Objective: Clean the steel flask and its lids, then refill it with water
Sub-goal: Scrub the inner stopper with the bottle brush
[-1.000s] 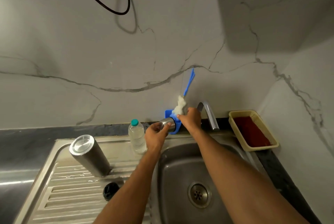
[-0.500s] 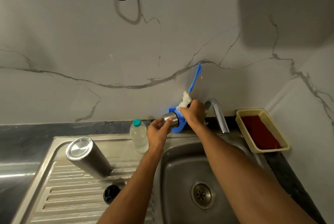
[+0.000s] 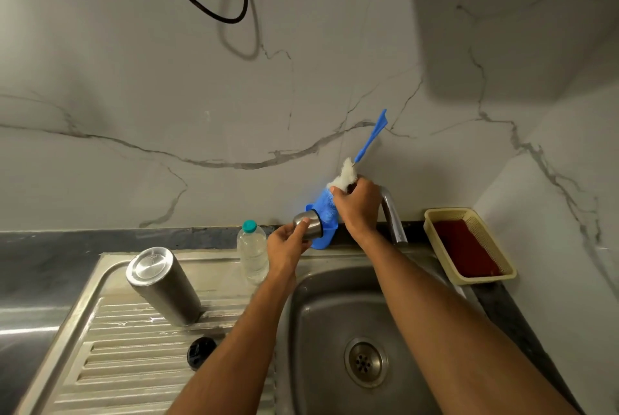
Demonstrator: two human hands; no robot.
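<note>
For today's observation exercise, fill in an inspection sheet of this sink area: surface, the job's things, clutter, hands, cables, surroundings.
Surface: steel drainboard, wet streaks; sink.
Job's things: steel flask standing inverted on drainboard; black lid beside it; steel cup lid; blue bottle brush.
Clutter: plastic water bottle; yellow basket.
Hands: left hand holds cup lid; right hand grips brush.
Cables: black cable on wall.
Surroundings: marble wall, tap.

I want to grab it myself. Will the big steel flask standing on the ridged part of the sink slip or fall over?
The tall steel flask probably tips easily: it is narrow and stands on the ribbed steel drainboard. It may be slippery, since water droplets glint beside it. If knocked flat, its round body would likely roll.
</note>
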